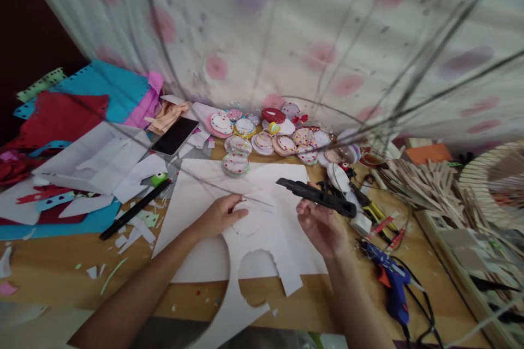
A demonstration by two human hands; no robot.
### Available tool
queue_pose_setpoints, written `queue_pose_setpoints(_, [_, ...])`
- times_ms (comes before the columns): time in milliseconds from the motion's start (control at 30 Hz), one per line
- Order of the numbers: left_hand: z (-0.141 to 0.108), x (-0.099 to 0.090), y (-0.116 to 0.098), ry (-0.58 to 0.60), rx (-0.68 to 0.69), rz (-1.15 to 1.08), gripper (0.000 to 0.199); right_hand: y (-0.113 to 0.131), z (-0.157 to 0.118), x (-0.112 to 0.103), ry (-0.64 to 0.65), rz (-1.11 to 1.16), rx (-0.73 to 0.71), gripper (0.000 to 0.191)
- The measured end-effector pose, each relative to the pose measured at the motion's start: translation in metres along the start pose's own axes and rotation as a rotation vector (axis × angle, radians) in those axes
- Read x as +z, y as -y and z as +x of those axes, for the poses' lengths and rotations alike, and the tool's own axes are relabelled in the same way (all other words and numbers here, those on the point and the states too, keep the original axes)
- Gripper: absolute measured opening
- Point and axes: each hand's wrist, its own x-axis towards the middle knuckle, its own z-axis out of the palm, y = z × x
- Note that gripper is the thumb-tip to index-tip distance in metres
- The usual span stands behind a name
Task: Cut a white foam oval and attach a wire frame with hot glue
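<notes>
My right hand is raised over the right side of a white sheet, its fingers closed around a black utility knife. The knife's blade end points left. My left hand pinches a piece of white card lying on the sheet. Large curved holes are cut in this card, and its lower strip reaches past the table's front edge. Near my left thumb a round outline shows on the white. Whether that disc is loose from the card I cannot tell.
Several decorated round pieces are heaped behind the sheet. On the left lie coloured felt, a phone, a black pen-like stick and paper scraps. At right are a blue glue gun, cables and wooden sticks. Blurred dark lines cross the view.
</notes>
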Motion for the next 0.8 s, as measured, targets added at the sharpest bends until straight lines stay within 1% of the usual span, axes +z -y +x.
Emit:
queue_pose_setpoints(67, [0.0,0.0,-0.001,0.023,0.004,0.029,0.025,-0.004,0.006,0.004,0.023,-0.019,-0.064,0.025])
queue_pose_setpoints(133, [-0.001,0.0,-0.004,0.046,0.004,0.053,0.024,-0.01,0.012,0.008,0.059,-0.032,-0.088,0.018])
queue_pose_setpoints(167, [-0.002,0.001,-0.005,0.054,0.007,0.07,0.024,-0.013,0.015,0.01,0.08,-0.033,-0.079,0.02])
queue_pose_setpoints(233, [-0.002,0.003,-0.006,0.052,0.02,0.13,0.026,-0.022,0.019,0.015,0.125,-0.021,-0.036,0.028])
queue_pose_setpoints(300, [-0.002,0.005,-0.005,0.009,0.031,0.228,0.032,-0.031,0.021,0.019,0.148,0.002,0.0,0.037])
queue_pose_setpoints(333, [-0.002,0.007,-0.004,-0.026,0.03,0.281,0.037,-0.035,0.021,0.02,0.143,0.013,0.002,0.036])
queue_pose_setpoints(433, [-0.002,0.011,-0.001,-0.098,-0.006,0.408,0.048,-0.044,0.02,0.021,0.069,0.047,-0.028,0.023])
queue_pose_setpoints(533, [-0.002,0.014,-0.001,-0.102,-0.044,0.493,0.047,-0.044,0.019,0.021,0.031,0.057,-0.029,0.015])
queue_pose_setpoints(667, [-0.002,0.016,-0.004,-0.114,-0.077,0.574,0.046,-0.042,0.019,0.023,0.051,-0.014,0.005,0.024])
queue_pose_setpoints(733, [-0.001,0.017,-0.004,-0.121,-0.083,0.588,0.046,-0.045,0.02,0.023,0.033,-0.059,-0.004,0.018])
queue_pose_setpoints(800, [-0.001,0.018,-0.003,-0.128,-0.082,0.583,0.045,-0.049,0.021,0.023,-0.019,-0.153,-0.041,0.011])
